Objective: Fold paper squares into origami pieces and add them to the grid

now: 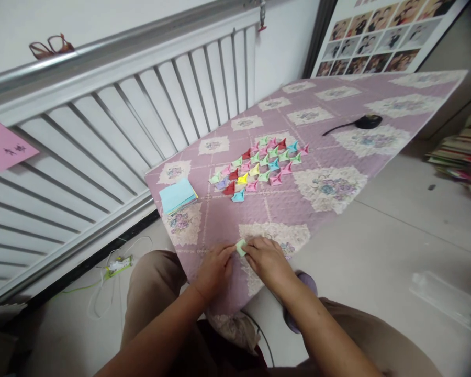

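Between my two hands, just above the near part of the table, is a small piece of folded light-green paper. My left hand pinches its left edge with the fingertips. On the other side, my right hand grips the right edge between thumb and fingers. Beyond them stand rows of small folded paper pieces in green, pink, red, blue, yellow and purple, each with pointed corners. A stack of square coloured paper, light blue on top, lies to the left.
A purple tablecloth with floral patches covers the table. A black device with a cable lies toward the far right. A white radiator borders the left side, with glasses on the ledge. A power strip rests on the floor.
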Demonstrator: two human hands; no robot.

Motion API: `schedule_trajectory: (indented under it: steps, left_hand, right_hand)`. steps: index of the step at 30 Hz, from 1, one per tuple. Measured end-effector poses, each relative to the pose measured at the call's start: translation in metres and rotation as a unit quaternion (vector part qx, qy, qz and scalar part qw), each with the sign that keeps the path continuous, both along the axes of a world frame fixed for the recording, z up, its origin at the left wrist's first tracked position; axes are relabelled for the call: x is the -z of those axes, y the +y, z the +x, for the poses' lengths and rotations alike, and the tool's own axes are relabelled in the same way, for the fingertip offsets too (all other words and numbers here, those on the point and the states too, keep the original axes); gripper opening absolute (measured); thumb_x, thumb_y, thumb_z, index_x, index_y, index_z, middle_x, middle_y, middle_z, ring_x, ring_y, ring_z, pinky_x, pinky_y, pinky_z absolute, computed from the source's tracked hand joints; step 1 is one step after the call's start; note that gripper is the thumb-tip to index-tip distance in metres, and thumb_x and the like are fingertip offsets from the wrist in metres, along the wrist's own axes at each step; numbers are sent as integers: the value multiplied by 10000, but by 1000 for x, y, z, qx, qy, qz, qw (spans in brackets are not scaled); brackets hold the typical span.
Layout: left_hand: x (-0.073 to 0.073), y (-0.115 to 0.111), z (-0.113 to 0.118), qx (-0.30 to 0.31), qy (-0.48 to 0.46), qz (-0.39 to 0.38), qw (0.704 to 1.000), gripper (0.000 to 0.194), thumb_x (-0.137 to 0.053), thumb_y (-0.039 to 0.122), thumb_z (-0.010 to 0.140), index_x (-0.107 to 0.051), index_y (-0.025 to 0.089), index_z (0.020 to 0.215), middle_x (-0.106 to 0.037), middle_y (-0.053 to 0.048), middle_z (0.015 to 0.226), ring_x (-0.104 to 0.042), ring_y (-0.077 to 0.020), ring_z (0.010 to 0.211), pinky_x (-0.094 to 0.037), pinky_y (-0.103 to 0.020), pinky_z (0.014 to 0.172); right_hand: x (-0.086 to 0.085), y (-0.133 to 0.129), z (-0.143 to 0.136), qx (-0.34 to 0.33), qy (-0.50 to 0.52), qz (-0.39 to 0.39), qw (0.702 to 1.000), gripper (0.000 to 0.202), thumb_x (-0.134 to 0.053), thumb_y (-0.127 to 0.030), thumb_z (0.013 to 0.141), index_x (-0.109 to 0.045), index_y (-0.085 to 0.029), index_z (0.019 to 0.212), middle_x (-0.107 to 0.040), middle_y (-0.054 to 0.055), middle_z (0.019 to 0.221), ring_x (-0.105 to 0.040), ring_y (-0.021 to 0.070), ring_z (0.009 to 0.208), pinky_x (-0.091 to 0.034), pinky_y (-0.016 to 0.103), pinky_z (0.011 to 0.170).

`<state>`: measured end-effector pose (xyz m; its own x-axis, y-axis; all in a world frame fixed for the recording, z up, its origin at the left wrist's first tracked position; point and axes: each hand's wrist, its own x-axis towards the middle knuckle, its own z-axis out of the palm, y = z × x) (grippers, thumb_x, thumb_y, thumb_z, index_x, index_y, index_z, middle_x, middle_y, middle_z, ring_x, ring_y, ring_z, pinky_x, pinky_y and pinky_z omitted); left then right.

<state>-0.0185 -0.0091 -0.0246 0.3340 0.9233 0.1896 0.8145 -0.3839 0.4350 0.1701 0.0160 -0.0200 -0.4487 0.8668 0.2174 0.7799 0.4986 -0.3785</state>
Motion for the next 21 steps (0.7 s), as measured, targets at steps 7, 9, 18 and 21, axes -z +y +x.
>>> schedule_trajectory:
  steps: [7, 9, 18, 21]
  left_hand:
    - [-4, 24, 7, -13, -36, -31, 999, 213, -557, 135, 831, -679, 211, 988, -646, -31, 1013, -572, -177, 984, -458, -339, 918]
    - [-5, 28, 6, -5, -36, -37, 999, 198, -572, 143, 824, -686, 208, 971, -646, -28, 993, -576, -171, 965, -458, -321, 903]
    - [-6, 29, 3, 16, -63, -41, 997, 160, -597, 174, 830, -699, 213, 947, -645, -20, 943, -581, -157, 909, -462, -285, 844]
    - [-5, 29, 4, 6, -57, -33, 998, 155, -578, 181, 853, -703, 220, 935, -646, -16, 937, -581, -152, 900, -463, -284, 841]
  right_hand:
    - [-4, 10, 2, -9, 21, -30, 999, 144, -651, -200, 824, -683, -259, 951, -634, 24, 930, -530, 195, 945, -318, 318, 803]
    - [-5, 12, 2, -9, 21, -32, 999, 127, -656, -199, 819, -680, -249, 933, -632, 25, 929, -528, 194, 940, -312, 316, 799]
    - [-3, 12, 3, -18, 32, -28, 999, 71, -628, -213, 852, -675, -243, 896, -624, 17, 906, -517, 183, 918, -307, 313, 805]
    - [-2, 12, 3, -18, 35, -14, 999, 78, -605, -236, 872, -681, -244, 891, -623, 22, 886, -515, 182, 900, -314, 312, 802]
